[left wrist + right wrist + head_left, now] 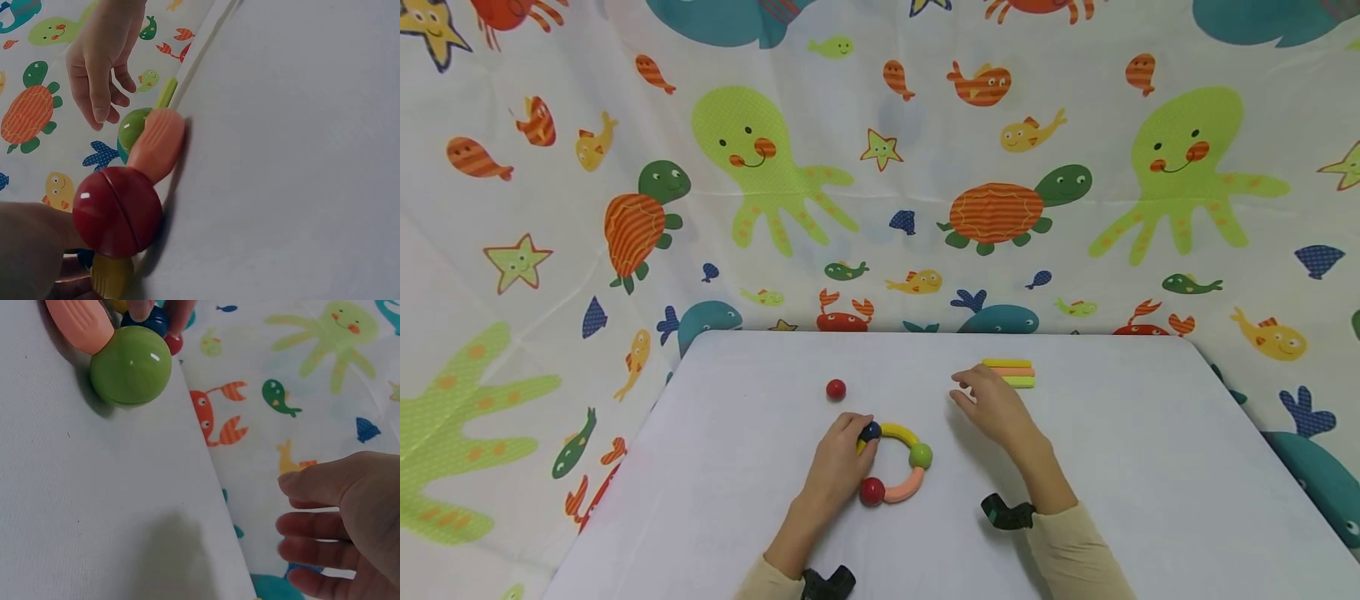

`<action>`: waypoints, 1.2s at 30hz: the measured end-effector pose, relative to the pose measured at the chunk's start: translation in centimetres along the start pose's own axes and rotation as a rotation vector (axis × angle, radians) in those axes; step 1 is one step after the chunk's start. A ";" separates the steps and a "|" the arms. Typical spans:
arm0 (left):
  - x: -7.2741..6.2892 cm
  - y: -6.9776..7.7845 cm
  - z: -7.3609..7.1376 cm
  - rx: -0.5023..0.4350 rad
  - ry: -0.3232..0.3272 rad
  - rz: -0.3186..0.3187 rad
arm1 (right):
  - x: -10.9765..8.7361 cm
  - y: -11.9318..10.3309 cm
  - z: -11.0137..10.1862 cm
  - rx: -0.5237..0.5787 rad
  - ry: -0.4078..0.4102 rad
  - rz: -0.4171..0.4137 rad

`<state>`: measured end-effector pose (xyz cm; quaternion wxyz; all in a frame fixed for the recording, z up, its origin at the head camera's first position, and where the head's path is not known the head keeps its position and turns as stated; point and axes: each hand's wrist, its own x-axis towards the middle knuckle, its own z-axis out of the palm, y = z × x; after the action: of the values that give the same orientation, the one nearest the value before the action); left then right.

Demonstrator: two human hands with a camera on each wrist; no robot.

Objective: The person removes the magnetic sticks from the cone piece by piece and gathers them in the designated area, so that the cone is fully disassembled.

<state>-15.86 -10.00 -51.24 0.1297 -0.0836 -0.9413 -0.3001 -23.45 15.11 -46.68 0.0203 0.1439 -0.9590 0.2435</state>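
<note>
A ring of balls and curved rods lies on the white table. It joins a dark blue ball [872, 431], a yellow curved rod [900, 432], a green ball [921, 456], a salmon curved rod [906, 487] and a red ball [872, 492]. Another yellow rod [112, 276] is mostly hidden by my left hand [839, 462], whose fingers and thumb pinch the blue ball. My right hand [996, 408] hovers to the right of the ring, fingers loosely bent around nothing. In the right wrist view, empty space shows between its thumb and fingers [312, 550].
Several straight rods [1019, 373], yellow and salmon, lie side by side just beyond the right hand. A loose red ball [836, 390] sits behind the left hand. The white table [737, 400] ends at a cloth [865, 200] printed with sea animals.
</note>
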 end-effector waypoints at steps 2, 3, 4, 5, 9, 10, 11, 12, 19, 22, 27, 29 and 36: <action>-0.1 0.1 0.2 -0.010 -0.007 0.027 | 0.0 -0.2 0.1 -0.001 -0.005 -0.006; -0.2 0.2 0.3 -0.013 -0.012 0.036 | -0.1 -0.4 0.1 -0.003 -0.009 -0.015; -0.2 0.3 0.3 -0.015 -0.018 0.043 | -0.1 -0.5 0.1 0.000 -0.013 -0.023; -0.3 0.4 0.4 -0.017 -0.022 0.047 | -0.2 -0.6 0.1 0.001 -0.016 -0.033; -0.4 0.7 0.5 -0.030 -0.031 0.062 | -0.2 -1.0 0.2 0.006 -0.031 -0.069; -0.4 0.8 0.6 -0.032 -0.034 0.065 | -0.3 -1.1 0.3 0.008 -0.034 -0.074; -0.5 0.8 0.6 -0.033 -0.037 0.068 | -0.3 -1.1 0.4 0.008 -0.036 -0.081; -0.5 0.8 0.7 -0.034 -0.041 0.072 | -0.3 -1.2 0.5 0.008 -0.038 -0.086; -0.5 1.2 1.0 -0.026 -0.074 0.071 | -0.5 -2.2 1.1 0.013 -0.071 -0.128; -0.6 1.3 1.1 -0.032 -0.076 0.082 | -0.7 -2.7 1.3 0.025 -0.115 -0.143; -0.7 1.5 1.3 -0.052 -0.074 0.108 | -0.9 -3.4 2.0 0.042 -0.198 -0.193; -0.7 1.6 1.4 -0.062 -0.064 0.129 | -0.9 -3.6 2.3 0.043 -0.227 -0.225; -0.9 1.6 1.8 -0.067 -0.040 0.219 | -1.2 -4.2 3.3 0.019 -0.275 -0.343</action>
<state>-14.96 -7.71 -52.05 0.1403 -0.1961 -0.9184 -0.3136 -21.02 10.34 -47.83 -0.0708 0.3368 -0.9119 0.2236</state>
